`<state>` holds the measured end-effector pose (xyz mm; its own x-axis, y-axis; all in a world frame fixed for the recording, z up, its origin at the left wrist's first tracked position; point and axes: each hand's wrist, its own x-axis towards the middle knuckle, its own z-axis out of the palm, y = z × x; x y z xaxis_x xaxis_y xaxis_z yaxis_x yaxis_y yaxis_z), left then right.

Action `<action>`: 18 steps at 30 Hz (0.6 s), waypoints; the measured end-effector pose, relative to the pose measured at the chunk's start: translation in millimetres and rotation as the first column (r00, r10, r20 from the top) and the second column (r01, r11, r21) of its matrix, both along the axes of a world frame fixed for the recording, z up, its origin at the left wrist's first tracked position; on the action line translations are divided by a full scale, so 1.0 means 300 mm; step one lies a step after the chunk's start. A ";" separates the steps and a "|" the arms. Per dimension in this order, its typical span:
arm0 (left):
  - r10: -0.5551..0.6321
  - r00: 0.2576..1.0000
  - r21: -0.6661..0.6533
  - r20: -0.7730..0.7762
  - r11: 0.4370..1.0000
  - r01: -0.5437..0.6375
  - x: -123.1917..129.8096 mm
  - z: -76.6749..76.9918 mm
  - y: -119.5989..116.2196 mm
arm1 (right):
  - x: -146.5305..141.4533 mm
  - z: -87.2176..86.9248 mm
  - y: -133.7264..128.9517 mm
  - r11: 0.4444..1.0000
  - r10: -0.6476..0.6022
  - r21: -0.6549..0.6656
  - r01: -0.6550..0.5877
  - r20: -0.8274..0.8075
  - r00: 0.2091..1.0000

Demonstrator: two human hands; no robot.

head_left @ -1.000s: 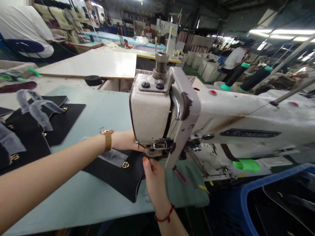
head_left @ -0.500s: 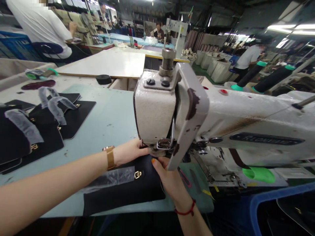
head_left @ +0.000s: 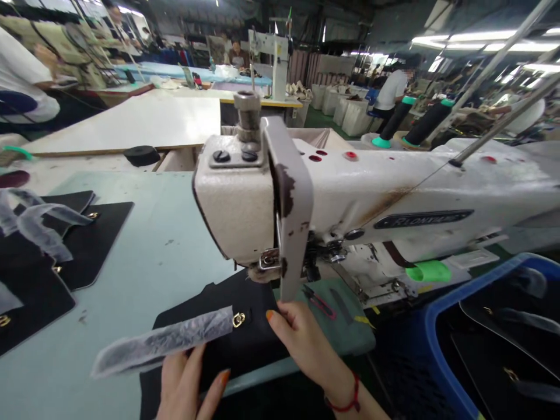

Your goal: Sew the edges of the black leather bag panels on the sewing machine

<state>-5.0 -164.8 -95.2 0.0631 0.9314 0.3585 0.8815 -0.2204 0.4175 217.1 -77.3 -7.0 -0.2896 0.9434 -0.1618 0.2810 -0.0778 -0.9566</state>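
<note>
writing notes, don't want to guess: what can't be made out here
Head view:
Black panel: part hidden behind the sewing machine
Left hand: wrist cut off by bottom edge
Blue basket: cut off by right edge
Nameplate: lettering too blurred to read surely

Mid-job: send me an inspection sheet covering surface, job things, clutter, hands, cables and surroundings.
Surface: pale green tabletop, a few dark marks.
Job things: black panel with wrapped strap and gold-coloured clasp, partly beneath the sewing machine head.
Clutter: pink-handled snips; other black panels at left.
Hands: left hand by the strap, fingers spread; right hand at the panel's right edge, grip unclear.
Cables: nothing seen near the hands.
Surroundings: blue basket at right, people behind.
</note>
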 end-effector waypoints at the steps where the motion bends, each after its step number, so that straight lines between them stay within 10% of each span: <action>1: -0.035 0.999 -0.006 0.010 0.999 0.035 0.001 0.005 0.046 | -0.001 -0.005 -0.002 1.000 -0.001 0.003 0.001 0.003 1.000; 10: -0.322 0.940 0.071 0.114 0.946 0.316 -0.025 0.165 0.227 | -0.010 -0.053 -0.013 0.993 -0.066 0.107 0.055 0.101 0.993; 18: -0.475 0.814 0.129 -0.335 0.832 0.539 -0.111 0.199 0.310 | -0.048 -0.121 -0.037 0.988 -0.156 -0.007 0.156 -0.098 0.983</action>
<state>-38.3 -71.8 -35.4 0.6312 0.6429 0.4338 0.6893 -0.7214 0.0661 202.7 -88.4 -43.3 -0.1530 0.9783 -0.1397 0.1705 -0.1131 -0.9788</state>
